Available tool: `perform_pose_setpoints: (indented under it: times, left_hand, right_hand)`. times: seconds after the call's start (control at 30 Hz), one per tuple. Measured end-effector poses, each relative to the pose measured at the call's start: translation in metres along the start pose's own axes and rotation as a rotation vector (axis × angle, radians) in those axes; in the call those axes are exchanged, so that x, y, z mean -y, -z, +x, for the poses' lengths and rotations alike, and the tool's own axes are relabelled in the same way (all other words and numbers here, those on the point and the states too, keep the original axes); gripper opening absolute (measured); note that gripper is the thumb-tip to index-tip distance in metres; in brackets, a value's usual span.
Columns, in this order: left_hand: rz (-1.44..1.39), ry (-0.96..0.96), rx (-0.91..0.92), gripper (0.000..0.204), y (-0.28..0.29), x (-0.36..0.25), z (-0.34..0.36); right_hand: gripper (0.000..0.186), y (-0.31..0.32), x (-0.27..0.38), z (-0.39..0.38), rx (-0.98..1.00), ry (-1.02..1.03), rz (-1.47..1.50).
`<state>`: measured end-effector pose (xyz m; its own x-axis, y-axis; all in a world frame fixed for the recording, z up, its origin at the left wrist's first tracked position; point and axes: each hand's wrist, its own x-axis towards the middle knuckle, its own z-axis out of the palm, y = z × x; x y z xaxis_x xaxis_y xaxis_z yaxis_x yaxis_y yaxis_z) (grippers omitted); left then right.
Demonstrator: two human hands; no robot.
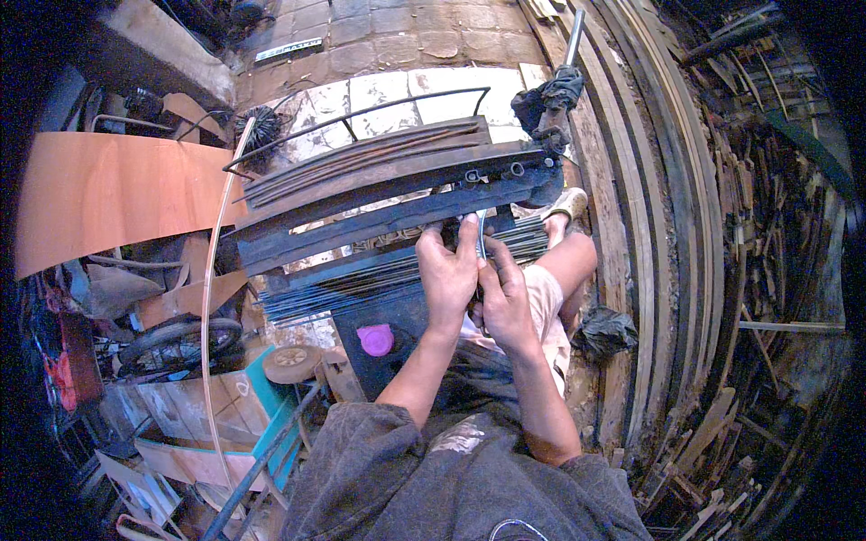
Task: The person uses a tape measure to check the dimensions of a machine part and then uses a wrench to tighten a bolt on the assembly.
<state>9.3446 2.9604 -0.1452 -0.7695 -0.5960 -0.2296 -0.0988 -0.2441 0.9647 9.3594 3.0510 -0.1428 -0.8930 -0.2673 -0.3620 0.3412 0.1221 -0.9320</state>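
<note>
We count two hands, both partly closed: the left hand (448, 275), thumb forward, and the right hand (507, 302), fingers curled, pinch one slim shiny metal piece (482, 227) between them, against one dark metal frame (361, 227) just ahead. One purple disc (375, 340) lies leftward, nearer us. Well ahead, one black-and-white strip (289, 50) bears print.

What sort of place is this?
Probably a small, cluttered workshop, perhaps for metal or wood work: thin dark rods bunched beside a dark metal frame, long wooden planks on the right, and scrap wood heaped beyond them.
</note>
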Motion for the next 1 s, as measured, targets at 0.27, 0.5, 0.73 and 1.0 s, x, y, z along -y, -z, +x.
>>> perform_pose_setpoints:
  times: [0.27,0.5,0.73,1.0]
  left_hand:
    - [0.062,0.011,0.032,0.021,0.006,0.008,0.005]
    - [0.047,0.101,0.150,0.018,0.010,-0.006,0.005]
    - [-0.094,0.145,0.191,0.019,0.014,0.001,0.011]
    - [-0.105,0.191,0.198,0.019,0.018,-0.002,0.015]
  right_hand:
    - [0.026,0.000,0.020,-0.010,0.144,-0.309,0.326]
    - [0.027,-0.006,-0.005,-0.012,0.058,-0.191,0.235]
    - [0.027,-0.014,-0.002,-0.014,-0.006,-0.169,0.199]
    - [0.029,-0.024,-0.008,-0.017,-0.093,-0.143,0.108]
